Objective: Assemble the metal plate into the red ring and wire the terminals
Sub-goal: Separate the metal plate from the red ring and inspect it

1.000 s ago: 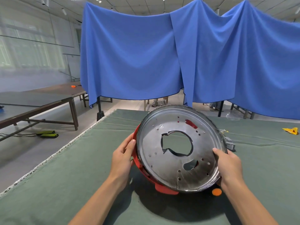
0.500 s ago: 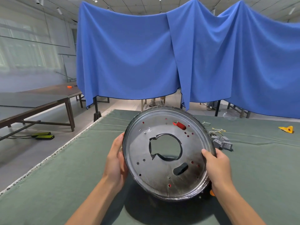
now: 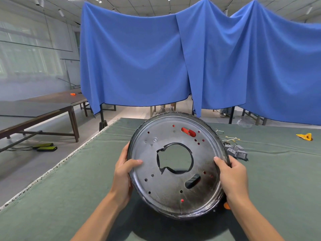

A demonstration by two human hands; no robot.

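The round metal plate (image 3: 175, 186), with a large central cut-out and many small holes, is held tilted toward me above the green table. My left hand (image 3: 123, 173) grips its left rim with the thumb on the plate's face. My right hand (image 3: 230, 174) grips the right rim the same way. The red ring (image 3: 188, 132) sits behind the plate and shows only as red through a slot and several holes. Grey terminal blocks (image 3: 237, 152) with thin yellowish wires (image 3: 231, 138) lie on the cloth to the right, behind the plate.
The table is covered in green cloth (image 3: 52, 197), with its left edge running diagonally. An orange round piece (image 3: 226, 205) peeks out under my right wrist. A yellow object (image 3: 304, 137) lies at the far right. Blue curtains (image 3: 156, 66) hang behind, and dark wooden tables (image 3: 43, 108) stand at the left.
The plate has swung over the red ring, which showed along the lower left a second ago and is now hidden. My left thumb has come onto the plate's face.
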